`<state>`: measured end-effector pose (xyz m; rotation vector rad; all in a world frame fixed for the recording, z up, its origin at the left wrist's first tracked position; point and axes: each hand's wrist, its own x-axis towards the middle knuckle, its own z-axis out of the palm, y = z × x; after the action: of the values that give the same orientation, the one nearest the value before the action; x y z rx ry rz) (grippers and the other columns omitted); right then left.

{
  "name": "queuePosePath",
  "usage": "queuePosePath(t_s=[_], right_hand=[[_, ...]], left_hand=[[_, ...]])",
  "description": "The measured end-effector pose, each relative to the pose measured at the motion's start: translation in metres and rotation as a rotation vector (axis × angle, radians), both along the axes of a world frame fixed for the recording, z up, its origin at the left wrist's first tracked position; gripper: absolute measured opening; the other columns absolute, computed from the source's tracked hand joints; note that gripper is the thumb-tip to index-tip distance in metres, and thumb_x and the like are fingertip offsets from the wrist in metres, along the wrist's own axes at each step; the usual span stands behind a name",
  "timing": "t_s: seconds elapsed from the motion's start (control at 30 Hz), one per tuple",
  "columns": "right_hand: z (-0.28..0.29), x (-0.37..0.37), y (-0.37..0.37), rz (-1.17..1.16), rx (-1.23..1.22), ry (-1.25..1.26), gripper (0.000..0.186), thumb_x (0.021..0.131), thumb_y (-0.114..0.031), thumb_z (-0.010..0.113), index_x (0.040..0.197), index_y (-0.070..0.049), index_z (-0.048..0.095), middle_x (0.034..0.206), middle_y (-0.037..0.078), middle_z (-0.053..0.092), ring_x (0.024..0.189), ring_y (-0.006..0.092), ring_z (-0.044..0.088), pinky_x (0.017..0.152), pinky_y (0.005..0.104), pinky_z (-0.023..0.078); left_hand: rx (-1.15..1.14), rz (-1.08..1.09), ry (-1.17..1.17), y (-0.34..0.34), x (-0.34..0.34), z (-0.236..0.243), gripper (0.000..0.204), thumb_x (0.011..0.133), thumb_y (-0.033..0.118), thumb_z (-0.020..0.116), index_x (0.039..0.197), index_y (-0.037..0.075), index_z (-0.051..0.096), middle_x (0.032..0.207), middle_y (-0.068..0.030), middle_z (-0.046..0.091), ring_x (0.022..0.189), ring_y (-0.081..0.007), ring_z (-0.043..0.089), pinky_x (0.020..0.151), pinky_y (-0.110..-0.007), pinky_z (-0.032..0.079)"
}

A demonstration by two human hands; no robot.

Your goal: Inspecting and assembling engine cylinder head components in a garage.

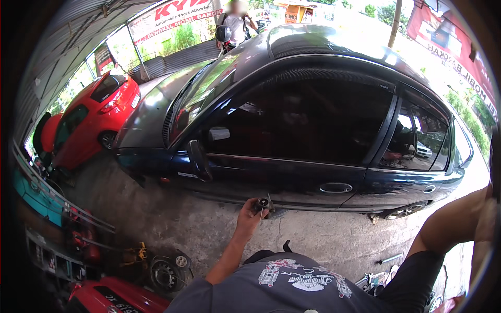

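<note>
My left hand is closed around a small dark metal part with a round opening and a thin piece sticking out, held in front of the lower front door of a dark sedan. Its fingers are partly hidden by the part. A bare, bent limb reaches the right edge; I cannot make out my right hand. My grey printed T-shirt fills the lower middle.
A red hatchback stands at left. A person is behind the sedan. Tools, a wheel, a metal rack and a red car part lie around me on the concrete floor.
</note>
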<state>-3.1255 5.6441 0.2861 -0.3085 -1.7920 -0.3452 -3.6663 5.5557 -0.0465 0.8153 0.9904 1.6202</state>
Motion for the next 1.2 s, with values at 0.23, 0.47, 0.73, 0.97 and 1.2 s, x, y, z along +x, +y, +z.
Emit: queuePosePath(t_s=[0.23, 0.47, 0.73, 0.97, 1.2], right_hand=[[0.000, -0.073, -0.029, -0.020, 0.006, -0.064, 0.076, 0.088, -0.047, 0.068, 0.141, 0.001, 0.042, 0.123, 0.023, 0.062, 0.118, 0.0322, 0.060, 0.100, 0.0451, 0.045], [0.013, -0.027, -0.011, -0.029, 0.009, -0.141, 0.075, 0.088, -0.046, 0.069, 0.140, 0.000, 0.043, 0.119, 0.023, 0.063, 0.114, 0.0315, 0.062, 0.096, 0.0444, 0.047], [0.041, -0.210, -0.036, 0.028, 0.007, -0.210, 0.072, 0.087, -0.045, 0.071, 0.139, -0.002, 0.045, 0.115, 0.022, 0.065, 0.110, 0.0308, 0.063, 0.092, 0.0436, 0.049], [0.058, -0.266, -0.047, 0.073, 0.077, -0.301, 0.070, 0.087, -0.044, 0.072, 0.137, -0.003, 0.046, 0.111, 0.022, 0.066, 0.107, 0.0302, 0.064, 0.089, 0.0429, 0.051], [0.063, -0.310, -0.076, 0.136, 0.026, -0.399, 0.069, 0.086, -0.043, 0.073, 0.136, -0.004, 0.047, 0.107, 0.022, 0.068, 0.104, 0.0296, 0.066, 0.085, 0.0422, 0.053]], left_hand=[[-0.047, 0.044, 0.013, -0.010, -0.005, -0.014, 0.041, 0.088, 0.002, 0.074, 0.124, 0.003, 0.054, 0.110, -0.0048, 0.065, 0.099, -0.0127, 0.064, 0.086, -0.027, 0.052], [-0.028, 0.022, -0.013, -0.007, -0.003, -0.003, 0.039, 0.086, 0.005, 0.076, 0.121, 0.005, 0.057, 0.110, -0.0029, 0.064, 0.102, -0.0127, 0.064, 0.088, -0.027, 0.054], [-0.030, 0.033, 0.012, -0.011, -0.005, -0.012, 0.041, 0.087, 0.003, 0.074, 0.124, 0.003, 0.054, 0.111, -0.0041, 0.064, 0.102, -0.0127, 0.063, 0.088, -0.027, 0.053], [-0.037, 0.057, 0.052, -0.020, -0.009, -0.014, 0.039, 0.088, 0.001, 0.073, 0.123, 0.001, 0.055, 0.111, -0.0038, 0.064, 0.102, -0.0126, 0.063, 0.090, -0.026, 0.051], [0.021, 0.043, 0.032, -0.025, -0.014, -0.024, 0.038, 0.089, 0.001, 0.071, 0.124, 0.002, 0.056, 0.111, -0.0039, 0.065, 0.102, -0.0129, 0.063, 0.090, -0.027, 0.051]])
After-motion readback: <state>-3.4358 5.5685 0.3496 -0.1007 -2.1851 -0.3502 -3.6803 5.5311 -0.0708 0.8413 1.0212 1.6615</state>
